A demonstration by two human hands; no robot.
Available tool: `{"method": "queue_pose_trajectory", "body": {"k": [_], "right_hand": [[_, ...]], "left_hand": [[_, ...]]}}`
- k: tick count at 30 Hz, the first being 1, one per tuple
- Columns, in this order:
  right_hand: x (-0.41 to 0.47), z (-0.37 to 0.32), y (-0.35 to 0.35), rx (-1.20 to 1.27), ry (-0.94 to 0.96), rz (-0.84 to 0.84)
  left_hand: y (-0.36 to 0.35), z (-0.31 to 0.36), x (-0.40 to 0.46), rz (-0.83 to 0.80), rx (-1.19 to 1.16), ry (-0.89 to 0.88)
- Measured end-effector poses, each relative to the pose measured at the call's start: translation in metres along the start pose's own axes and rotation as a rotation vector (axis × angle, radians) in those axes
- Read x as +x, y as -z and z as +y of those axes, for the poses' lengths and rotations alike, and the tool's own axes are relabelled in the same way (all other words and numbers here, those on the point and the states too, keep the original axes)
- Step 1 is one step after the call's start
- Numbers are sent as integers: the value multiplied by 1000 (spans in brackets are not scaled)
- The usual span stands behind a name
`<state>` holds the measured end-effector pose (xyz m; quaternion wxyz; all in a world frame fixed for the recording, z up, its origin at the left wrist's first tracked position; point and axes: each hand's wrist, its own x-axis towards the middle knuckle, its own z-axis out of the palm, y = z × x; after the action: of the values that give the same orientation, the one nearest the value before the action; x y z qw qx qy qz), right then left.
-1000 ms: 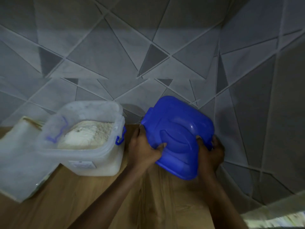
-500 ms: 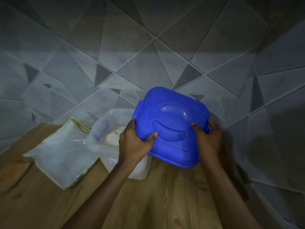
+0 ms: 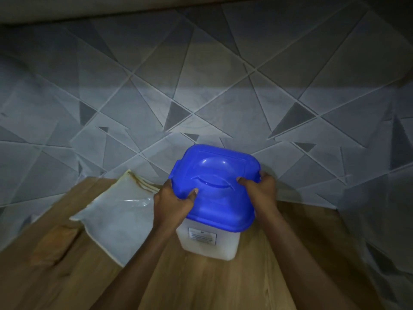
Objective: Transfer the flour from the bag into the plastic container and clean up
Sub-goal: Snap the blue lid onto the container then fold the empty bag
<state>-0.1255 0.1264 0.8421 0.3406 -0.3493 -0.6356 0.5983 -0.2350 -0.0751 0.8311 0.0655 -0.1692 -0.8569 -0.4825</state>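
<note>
On the wooden counter, close against the tiled wall, I have the blue lid sitting over the mouth of the plastic container. My left hand grips the lid's left edge, thumb curled over the top and fingers wrapped under the rim. My right hand clamps the opposite edge the same way, thumb on top. Both sets of fingers are closed on the lid, not on the tub itself.

I judge the transfer itself done: the container's lower wall looks white and full behind its label, and the flour bag lies flat and slack on the counter just to the left of the tub, near my left forearm. I cannot see inside the container now that the lid covers it, so the fill level is a guess from the side wall.

Whether the lid is fully seated I cannot tell. Its near edge overhangs the tub and it looks slightly tilted toward me, so I take it as resting on the rim but not yet pressed home; the side clips are hidden.

What I reckon is left: press the lid down and latch it, then deal with the empty bag. I see no obvious spilled flour on the wood, though the light is dim.
</note>
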Motion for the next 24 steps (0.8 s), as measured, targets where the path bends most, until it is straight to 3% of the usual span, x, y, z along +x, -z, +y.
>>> {"method": "queue_pose_trajectory", "body": {"k": [11,24], "right_hand": [[6,-2,-25,-33,-120,-1],[9,0,-28,-220,-49,-7]], "left_hand": [[1,-14,12,-31,-41,96],[-6,-23,15,-10,-9,113]]}}
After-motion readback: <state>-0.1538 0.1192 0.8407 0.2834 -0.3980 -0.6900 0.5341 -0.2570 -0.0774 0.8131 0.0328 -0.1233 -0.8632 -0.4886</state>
